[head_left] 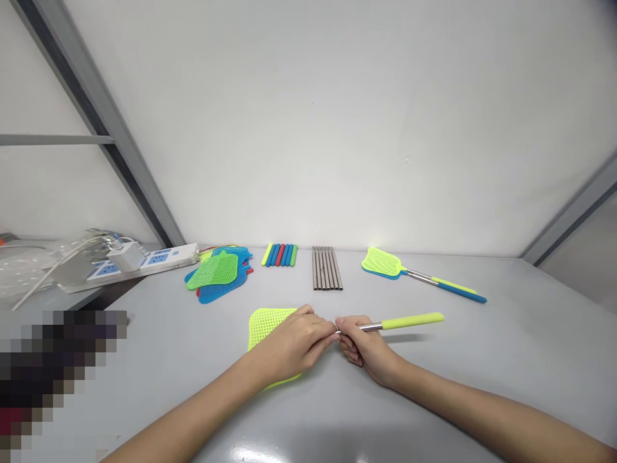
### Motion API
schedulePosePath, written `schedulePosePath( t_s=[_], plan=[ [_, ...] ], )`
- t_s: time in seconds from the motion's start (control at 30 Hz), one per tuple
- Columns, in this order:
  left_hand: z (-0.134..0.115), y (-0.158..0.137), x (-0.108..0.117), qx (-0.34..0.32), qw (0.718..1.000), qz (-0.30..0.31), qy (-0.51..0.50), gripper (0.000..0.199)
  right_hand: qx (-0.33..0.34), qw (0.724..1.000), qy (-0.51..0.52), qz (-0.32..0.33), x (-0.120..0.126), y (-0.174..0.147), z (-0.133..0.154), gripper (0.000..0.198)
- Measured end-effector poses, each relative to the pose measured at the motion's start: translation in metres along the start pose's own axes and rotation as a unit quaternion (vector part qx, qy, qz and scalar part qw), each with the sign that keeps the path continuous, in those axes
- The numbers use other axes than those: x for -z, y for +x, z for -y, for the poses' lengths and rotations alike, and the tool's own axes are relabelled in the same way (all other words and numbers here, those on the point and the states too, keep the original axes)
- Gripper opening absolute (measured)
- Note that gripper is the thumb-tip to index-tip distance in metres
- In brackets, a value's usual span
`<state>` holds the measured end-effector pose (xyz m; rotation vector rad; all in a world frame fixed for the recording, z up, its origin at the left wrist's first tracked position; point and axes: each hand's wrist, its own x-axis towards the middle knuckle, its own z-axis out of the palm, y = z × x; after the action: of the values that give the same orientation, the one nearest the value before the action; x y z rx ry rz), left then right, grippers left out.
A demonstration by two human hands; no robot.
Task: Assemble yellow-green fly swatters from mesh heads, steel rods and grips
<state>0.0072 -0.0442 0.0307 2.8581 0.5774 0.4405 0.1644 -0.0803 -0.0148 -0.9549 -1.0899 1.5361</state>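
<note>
My left hand [303,339] is closed near the neck of a yellow-green fly swatter head [266,325], its fingers hiding the neck. The perforated head lies partly under that hand and wrist. Close beside it, my right hand [362,344] pinches a silver metal rod [372,326] whose far end carries a yellow-green grip [412,321] pointing right. A thin bit of metal shows between the two sets of fingertips. Whether rod and head are joined there is hidden by the fingers.
Behind lie a pile of coloured swatter heads [219,276], a row of coloured grips [280,254], several metal rods [326,269] and two whole swatters [424,276]. On the left sit a power strip [166,258] and clear plastic bags [43,270]. A white wall [337,128] stands behind.
</note>
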Motion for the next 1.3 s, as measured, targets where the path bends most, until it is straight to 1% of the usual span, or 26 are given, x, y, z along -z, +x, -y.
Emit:
schedulePosePath(
  t_s=[0.2, 0.5, 0.63, 1.3],
  plan=[
    [0.0022, -0.0006, -0.0016, 0.0, 1.0, -0.002, 0.002, 0.023, 0.006, 1.0, -0.007, 0.0, -0.0012, 0.0006, 0.0, 0.043],
    [0.0011, 0.0004, 0.003, 0.01, 1.0, 0.02, 0.012, 0.029, 0.006, 1.0, -0.013, -0.004, -0.0012, -0.0004, -0.0016, 0.042],
    [-0.0004, 0.0009, 0.0051, 0.016, 0.999, 0.032, 0.006, 0.028, 0.011, 1.0, -0.012, -0.003, 0.0004, 0.0006, -0.0021, 0.042],
    [0.0007, -0.0001, 0.0028, 0.011, 1.0, 0.011, 0.004, 0.028, 0.008, 1.0, -0.023, 0.003, 0.0006, 0.0013, -0.0034, 0.041]
  ],
)
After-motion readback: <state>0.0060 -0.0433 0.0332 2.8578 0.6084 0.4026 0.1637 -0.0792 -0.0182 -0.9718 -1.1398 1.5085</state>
